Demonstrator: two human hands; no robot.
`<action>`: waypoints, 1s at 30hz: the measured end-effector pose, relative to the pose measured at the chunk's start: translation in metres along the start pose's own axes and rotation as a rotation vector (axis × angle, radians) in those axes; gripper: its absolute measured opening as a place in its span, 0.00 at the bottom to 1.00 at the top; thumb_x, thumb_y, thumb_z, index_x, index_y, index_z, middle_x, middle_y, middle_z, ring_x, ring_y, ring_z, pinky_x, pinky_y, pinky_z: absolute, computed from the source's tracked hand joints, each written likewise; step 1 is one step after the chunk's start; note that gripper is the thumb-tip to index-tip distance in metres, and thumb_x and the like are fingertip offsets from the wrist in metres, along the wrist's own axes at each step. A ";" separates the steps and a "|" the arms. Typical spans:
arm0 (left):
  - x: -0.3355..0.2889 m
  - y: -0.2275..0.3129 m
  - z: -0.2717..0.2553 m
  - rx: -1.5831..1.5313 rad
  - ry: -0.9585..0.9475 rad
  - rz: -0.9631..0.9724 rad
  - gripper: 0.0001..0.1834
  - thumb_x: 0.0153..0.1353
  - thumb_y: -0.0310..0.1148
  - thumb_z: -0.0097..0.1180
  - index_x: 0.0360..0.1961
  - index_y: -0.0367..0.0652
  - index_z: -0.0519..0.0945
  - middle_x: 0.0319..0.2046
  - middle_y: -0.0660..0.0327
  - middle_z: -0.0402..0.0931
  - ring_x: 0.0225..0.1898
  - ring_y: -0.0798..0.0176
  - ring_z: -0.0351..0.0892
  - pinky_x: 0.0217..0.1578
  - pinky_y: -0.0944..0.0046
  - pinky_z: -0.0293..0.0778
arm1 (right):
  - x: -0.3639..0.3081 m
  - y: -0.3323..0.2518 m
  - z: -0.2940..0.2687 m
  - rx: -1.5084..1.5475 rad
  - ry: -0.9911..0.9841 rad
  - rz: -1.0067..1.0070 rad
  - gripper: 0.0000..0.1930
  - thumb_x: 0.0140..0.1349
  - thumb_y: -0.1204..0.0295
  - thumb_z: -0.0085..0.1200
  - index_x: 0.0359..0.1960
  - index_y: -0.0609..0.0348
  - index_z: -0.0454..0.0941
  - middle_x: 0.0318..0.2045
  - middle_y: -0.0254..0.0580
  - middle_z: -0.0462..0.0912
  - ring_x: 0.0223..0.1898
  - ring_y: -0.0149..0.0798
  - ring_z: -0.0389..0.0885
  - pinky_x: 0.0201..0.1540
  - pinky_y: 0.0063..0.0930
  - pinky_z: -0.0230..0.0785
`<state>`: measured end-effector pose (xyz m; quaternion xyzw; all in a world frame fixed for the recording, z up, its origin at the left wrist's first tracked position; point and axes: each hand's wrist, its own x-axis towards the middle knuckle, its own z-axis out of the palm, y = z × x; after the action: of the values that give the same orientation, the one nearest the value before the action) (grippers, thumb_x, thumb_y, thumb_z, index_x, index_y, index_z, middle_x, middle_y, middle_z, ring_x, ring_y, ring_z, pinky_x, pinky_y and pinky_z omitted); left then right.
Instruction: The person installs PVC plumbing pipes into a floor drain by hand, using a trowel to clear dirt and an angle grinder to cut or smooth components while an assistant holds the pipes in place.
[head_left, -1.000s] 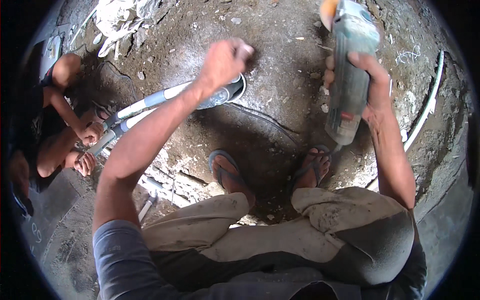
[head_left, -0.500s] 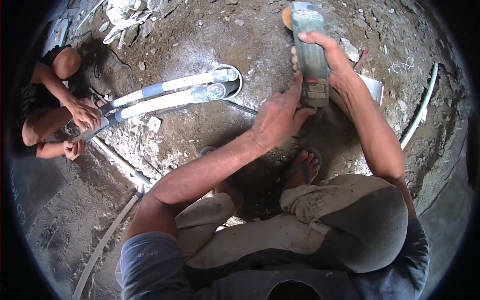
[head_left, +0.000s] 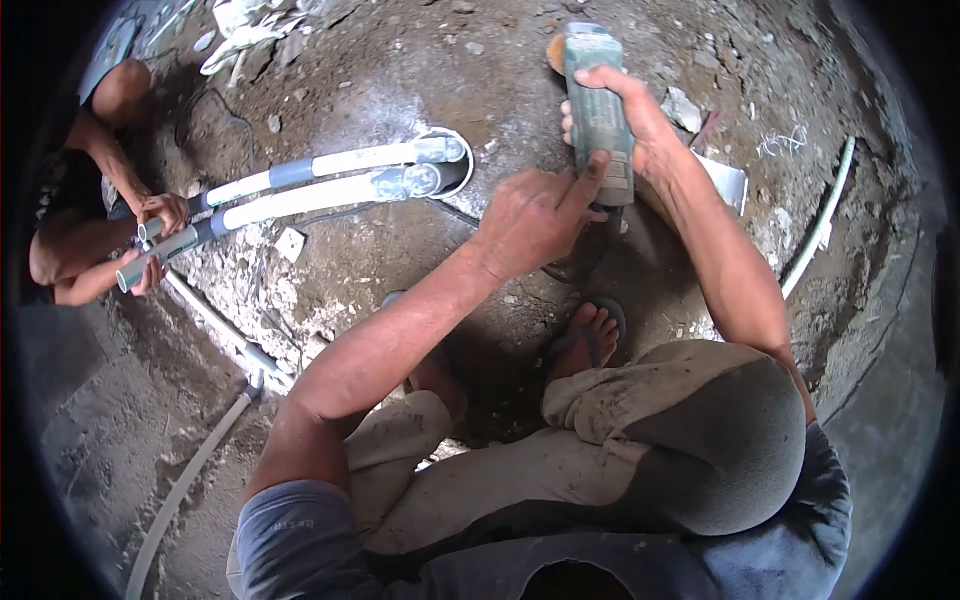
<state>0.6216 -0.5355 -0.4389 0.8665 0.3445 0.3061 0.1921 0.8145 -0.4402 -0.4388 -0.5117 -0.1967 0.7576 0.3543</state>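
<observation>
Withdrawn from pipes (head_left: 310, 203), left hand (head_left: 527, 222), thumb and forefinger apart, touches the grinder (head_left: 602, 125) the right hand (head_left: 650, 128) clasps.

Site type: construction site. Evidence: bare, rubble-strewn earth (head_left: 505, 90) around the white plastic pipes (head_left: 300, 203); angle grinder (head_left: 600, 118) right of the pipes.

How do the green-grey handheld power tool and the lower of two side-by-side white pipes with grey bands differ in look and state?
The green-grey power tool is short and blocky, with an orange disc; the white, grey-banded lower pipe is long and slender. The person's right hand grips the power tool, while a co-worker's hand holds the lower pipe's end. Both are held.
</observation>
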 end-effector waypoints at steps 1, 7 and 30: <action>-0.002 0.000 -0.001 0.003 0.013 0.001 0.43 0.56 0.39 0.72 0.72 0.40 0.70 0.28 0.59 0.78 0.28 0.51 0.79 0.30 0.53 0.74 | 0.001 0.000 0.001 -0.009 -0.012 0.007 0.25 0.59 0.58 0.65 0.50 0.66 0.75 0.35 0.50 0.84 0.30 0.43 0.86 0.37 0.39 0.84; -0.014 0.000 -0.002 -0.085 0.045 -0.054 0.37 0.59 0.44 0.73 0.65 0.38 0.76 0.33 0.61 0.84 0.31 0.59 0.82 0.32 0.58 0.75 | 0.000 0.005 0.008 -0.099 -0.066 0.081 0.26 0.59 0.59 0.64 0.51 0.66 0.74 0.36 0.49 0.84 0.30 0.41 0.85 0.35 0.38 0.83; -0.003 0.026 0.113 -1.387 0.523 -1.257 0.12 0.63 0.36 0.69 0.41 0.40 0.85 0.37 0.66 0.84 0.38 0.73 0.79 0.42 0.65 0.73 | 0.059 0.038 0.012 -0.703 -0.425 0.262 0.30 0.53 0.62 0.65 0.55 0.62 0.72 0.38 0.46 0.81 0.32 0.40 0.83 0.37 0.37 0.80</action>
<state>0.7074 -0.5691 -0.5093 0.1232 0.5194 0.4654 0.7060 0.7772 -0.4211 -0.4964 -0.4546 -0.4450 0.7715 0.0109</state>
